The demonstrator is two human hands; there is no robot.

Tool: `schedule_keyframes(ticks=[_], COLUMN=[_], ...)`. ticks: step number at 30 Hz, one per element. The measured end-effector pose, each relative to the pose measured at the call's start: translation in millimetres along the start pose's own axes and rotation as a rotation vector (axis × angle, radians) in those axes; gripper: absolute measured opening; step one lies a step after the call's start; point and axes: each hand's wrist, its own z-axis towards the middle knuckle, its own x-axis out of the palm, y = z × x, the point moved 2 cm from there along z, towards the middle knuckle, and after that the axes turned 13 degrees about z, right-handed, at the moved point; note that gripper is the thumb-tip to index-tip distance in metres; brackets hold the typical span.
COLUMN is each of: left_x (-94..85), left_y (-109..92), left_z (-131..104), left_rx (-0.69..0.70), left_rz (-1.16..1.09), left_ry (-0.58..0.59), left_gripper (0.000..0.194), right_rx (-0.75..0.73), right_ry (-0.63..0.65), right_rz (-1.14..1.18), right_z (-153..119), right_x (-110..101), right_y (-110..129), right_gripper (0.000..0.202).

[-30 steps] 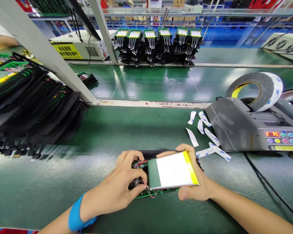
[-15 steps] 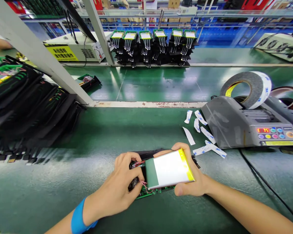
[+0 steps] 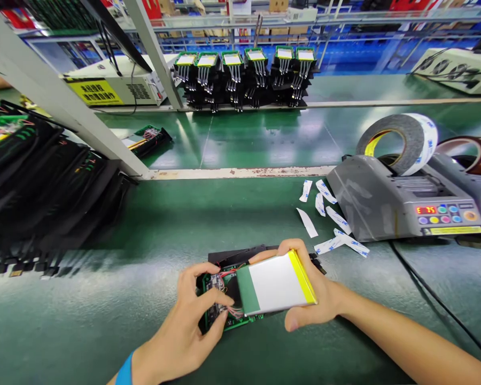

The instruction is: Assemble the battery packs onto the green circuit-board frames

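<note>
Gripping battery [image 3: 276, 283] by yellow end in right hand [image 3: 323, 294], between thumb and fingers, over right part of board [image 3: 214, 282], above surface [image 3: 256, 358]. With left hand [image 3: 190, 315] loosely curled over board's left end, thumb and index at wires [image 3: 235, 310]; cannot tell if pinching them. Probably at wire-arranging step, battery not yet seated. Next, seems to call for holding battery steady, guiding wires clear of green end, then lowering without trapping any. Also on surface, beside dispenser [image 3: 380, 203]: strips [image 3: 307, 223].
</note>
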Motion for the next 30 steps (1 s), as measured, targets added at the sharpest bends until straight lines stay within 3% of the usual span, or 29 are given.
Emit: schedule_keyframes(ticks=[5, 9, 16, 30], left_x=[-9.6, -10.5, -7.1, 2.7], left_y=[8.0, 6.8, 7.6, -0.3], left_z=[1.6, 9.0, 5.0, 13.8], left_rx=[-0.122, -0.098, -0.080, -0.171], left_rz=[0.039, 0.040, 0.030, -0.041], left_ry=[0.069, 0.161, 0.116, 0.083], left_gripper=[0.062, 0.055, 0.061, 0.050], right_rx=[-0.018, -0.038, -0.053, -0.028], right_ry=[-0.042, -0.051, -0.063, -0.028], right_rz=[-0.027, -0.011, 0.014, -0.071], right_z=[1.7, 1.3, -0.6, -0.1], right_x=[0.1, 1.6, 2.8, 2.3], right_y=[2.2, 1.6, 1.1, 2.2], right_gripper=[0.074, 0.073, 0.069, 0.073])
